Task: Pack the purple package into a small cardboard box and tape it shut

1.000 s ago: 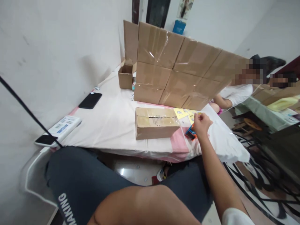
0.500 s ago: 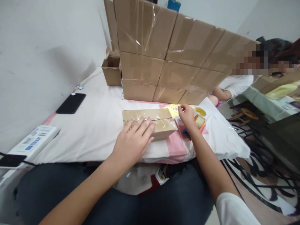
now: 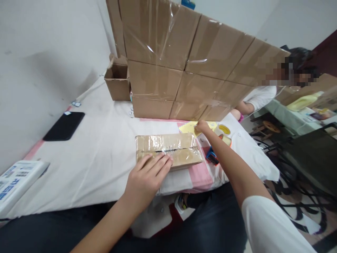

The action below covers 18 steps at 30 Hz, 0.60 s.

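Note:
A small cardboard box [image 3: 184, 140] with clear tape over its top seam lies on the cloth-covered table. My left hand [image 3: 149, 174] rests on the near side of its top, fingers stretched out flat. Behind the box, my right hand [image 3: 202, 127] is at a yellow sheet [image 3: 187, 129], its fingers curled together. What they hold, if anything, is hidden. Under my right forearm sits a tape dispenser, its blue end [image 3: 211, 155] and orange-edged side [image 3: 226, 140] showing. Beside it lies a yellow ring-shaped roll [image 3: 224, 129].
A tall wall of stacked, taped cardboard boxes [image 3: 200, 84] stands at the back. An open carton [image 3: 117, 84] is to its left. A black phone-like slab [image 3: 64, 126] and a white printed box [image 3: 21, 184] lie at left. Another person's arm [image 3: 244, 107] shows behind the stack.
My right hand has moved down and left onto the yellow sheet from just above it. My left hand stays on the box, whose top now shows more. The view has shifted slightly.

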Available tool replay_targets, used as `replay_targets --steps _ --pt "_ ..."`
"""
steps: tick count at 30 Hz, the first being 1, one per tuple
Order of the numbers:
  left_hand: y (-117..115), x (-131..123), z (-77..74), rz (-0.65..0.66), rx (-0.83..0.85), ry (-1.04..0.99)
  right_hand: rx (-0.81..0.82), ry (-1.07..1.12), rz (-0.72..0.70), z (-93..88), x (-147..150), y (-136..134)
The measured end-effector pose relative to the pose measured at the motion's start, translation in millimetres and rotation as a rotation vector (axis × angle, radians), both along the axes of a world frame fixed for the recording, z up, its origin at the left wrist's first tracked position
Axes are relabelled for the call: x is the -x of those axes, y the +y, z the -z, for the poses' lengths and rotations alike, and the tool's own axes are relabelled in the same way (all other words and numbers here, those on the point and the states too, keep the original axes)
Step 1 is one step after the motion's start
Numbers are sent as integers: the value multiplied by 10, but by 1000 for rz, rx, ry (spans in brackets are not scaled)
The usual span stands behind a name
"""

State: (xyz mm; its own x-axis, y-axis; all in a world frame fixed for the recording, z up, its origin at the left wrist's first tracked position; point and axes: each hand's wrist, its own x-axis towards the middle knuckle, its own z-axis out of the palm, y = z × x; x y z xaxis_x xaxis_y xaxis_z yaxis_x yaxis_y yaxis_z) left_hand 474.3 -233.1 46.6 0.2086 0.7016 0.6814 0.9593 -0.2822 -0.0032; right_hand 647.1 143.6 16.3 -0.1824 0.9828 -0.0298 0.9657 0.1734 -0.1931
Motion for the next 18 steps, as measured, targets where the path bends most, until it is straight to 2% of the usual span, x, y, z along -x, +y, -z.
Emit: replay_targets --steps 4,7,9,11,13,15,18 --pt "-5 44 0 -16 -8 15 -72 122 -15 -126 28 -119" --pt "-2 128 -3 -29 -13 3 -108 272 -86 -211 -118 -465" --pt "8 202 0 -37 -4 -11 -82 519 -184 -219 -278 -798" --pt "18 285 4 -47 11 -18 24 815 -263 -193 -426 -1133" --pt "24 378 6 -58 16 -21 171 991 -302 -154 -509 -1390" --pt "28 488 7 -37 23 -5 306 1081 -351 -110 -514 -1526" --pt "43 680 18 106 43 67 462 1162 -445 -25 -446 -1560"
